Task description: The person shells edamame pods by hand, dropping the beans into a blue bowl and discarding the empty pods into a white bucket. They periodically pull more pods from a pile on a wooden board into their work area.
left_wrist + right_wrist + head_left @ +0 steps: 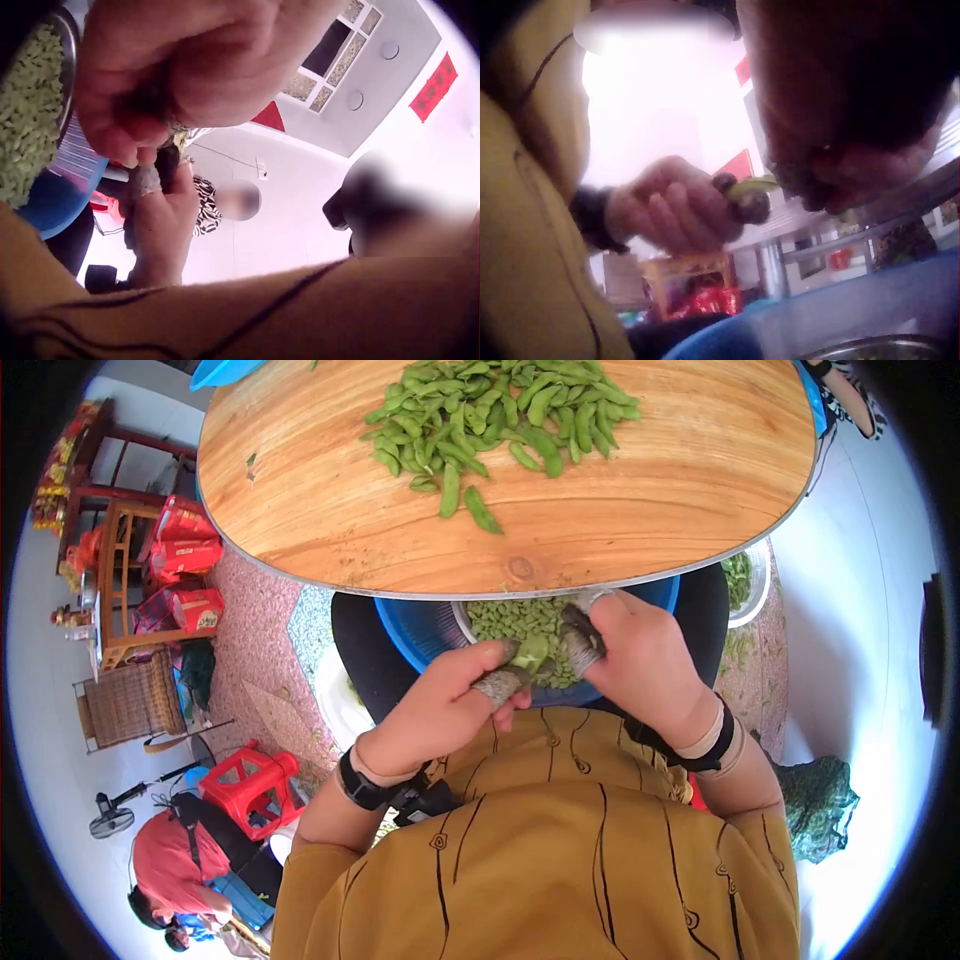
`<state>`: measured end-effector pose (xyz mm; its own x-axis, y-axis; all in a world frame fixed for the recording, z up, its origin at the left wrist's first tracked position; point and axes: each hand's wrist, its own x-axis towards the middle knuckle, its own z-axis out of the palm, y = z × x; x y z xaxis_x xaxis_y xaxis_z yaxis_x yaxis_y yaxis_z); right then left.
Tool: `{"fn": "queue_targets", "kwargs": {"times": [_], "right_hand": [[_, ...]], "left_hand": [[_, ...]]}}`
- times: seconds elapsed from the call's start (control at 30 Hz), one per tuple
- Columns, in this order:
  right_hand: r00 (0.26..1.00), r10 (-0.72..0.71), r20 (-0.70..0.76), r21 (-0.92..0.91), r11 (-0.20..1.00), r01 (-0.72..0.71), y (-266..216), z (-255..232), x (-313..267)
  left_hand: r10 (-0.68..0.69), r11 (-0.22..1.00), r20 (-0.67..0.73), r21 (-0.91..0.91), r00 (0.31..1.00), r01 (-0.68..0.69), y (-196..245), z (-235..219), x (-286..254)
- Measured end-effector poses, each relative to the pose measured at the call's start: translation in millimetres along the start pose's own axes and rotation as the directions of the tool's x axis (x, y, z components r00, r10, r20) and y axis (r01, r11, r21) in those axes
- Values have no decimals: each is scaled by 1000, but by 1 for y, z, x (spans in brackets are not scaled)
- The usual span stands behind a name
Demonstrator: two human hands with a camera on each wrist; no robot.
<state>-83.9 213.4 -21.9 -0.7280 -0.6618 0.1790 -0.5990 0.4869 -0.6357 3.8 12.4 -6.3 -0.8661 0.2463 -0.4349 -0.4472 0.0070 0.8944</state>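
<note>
Pinching pod (533, 650), L hand (440, 705); R hand (648, 660) nr.

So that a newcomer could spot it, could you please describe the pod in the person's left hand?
At the near edge of the big wooden board is a blue basin with shelled green beans inside. Over them, the left hand pinches the green pod; unlike the pods heaped on the board, it is held.

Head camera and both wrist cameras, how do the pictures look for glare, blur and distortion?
Head view: fisheye bending, dark corners, pods fairly sharp; left wrist view: soft overall, wall overexposed at right; right wrist view: strong white glare upper left, left hand blurred, right hand mostly in shadow.
</note>
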Motion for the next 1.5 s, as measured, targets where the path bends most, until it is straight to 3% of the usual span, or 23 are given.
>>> {"fn": "queue_targets", "kwargs": {"times": [0.07,0.13,0.27,0.33,0.37,0.4,0.43,0.47,0.5,0.63,0.67,0.7,0.73,0.8,0.93,1.0,1.07,1.13,1.2,1.33,1.37,1.43,1.5], "right_hand": [[998,-15,56,11,1000,14,3,-8,-1],[998,-38,57,78,996,34,-6,-10,1],[994,-81,77,206,976,64,-18,-4,2],[993,-73,93,204,978,53,-15,-8,3],[943,125,309,415,875,-252,-20,-17,5],[801,247,546,517,652,-554,-22,-23,6],[801,245,546,512,660,-550,-22,-24,7],[757,210,618,585,520,-622,-21,-25,7],[712,163,683,628,366,-686,-20,-26,8],[712,159,684,603,425,-675,-19,-22,9],[869,141,474,464,799,-382,-19,-20,8],[963,-5,271,158,987,-39,-18,-18,9],[961,-11,278,152,988,-32,-18,-17,11],[967,-80,241,-27,996,90,-18,-16,16],[994,-44,99,56,998,39,-34,-13,47],[986,-106,-126,-118,989,91,-35,0,68],[979,-143,-147,-144,982,121,-30,10,82],[978,-140,-157,-285,954,91,-23,21,87],[981,-104,-162,-168,983,76,-26,17,85],[981,84,-176,170,984,-54,-41,7,61],[976,93,-194,196,979,-55,-47,7,53],[980,54,-189,190,982,-17,-50,10,34],[971,-43,-236,131,989,76,-54,10,26]], "left_hand": [[-25,996,-39,-83,999,21,-1,-2,-4],[59,984,-124,171,991,-38,-5,-3,-2],[94,930,-153,367,984,-31,-6,3,1],[312,842,-140,500,940,-205,-4,5,1],[316,833,-65,497,947,-244,-5,0,-2],[326,831,-72,496,943,-250,-2,-2,-2],[355,819,20,476,935,-321,3,-2,-4],[384,804,109,450,917,-390,9,-3,-5],[284,908,132,279,950,-311,16,-4,-7],[159,977,202,111,967,-184,12,-9,-7],[254,928,139,244,957,-282,7,-11,-8],[352,854,87,378,932,-358,4,-13,-10],[359,854,78,374,930,-362,2,-18,-16],[414,774,-144,575,899,-265,-2,-35,-36],[261,578,-540,751,800,319,-28,-69,-84],[252,517,-595,750,763,413,-48,-81,-102],[257,251,-721,693,644,676,-52,-83,-112],[273,315,-742,671,612,671,-38,-75,-103],[493,613,-576,762,652,210,-30,-67,-86],[402,879,-380,414,833,-236,-7,-38,-38],[405,879,-382,412,831,-239,1,-31,-27],[289,957,-313,101,905,-271,15,-20,-8],[297,950,-304,1,905,-312,16,-14,2]]}}
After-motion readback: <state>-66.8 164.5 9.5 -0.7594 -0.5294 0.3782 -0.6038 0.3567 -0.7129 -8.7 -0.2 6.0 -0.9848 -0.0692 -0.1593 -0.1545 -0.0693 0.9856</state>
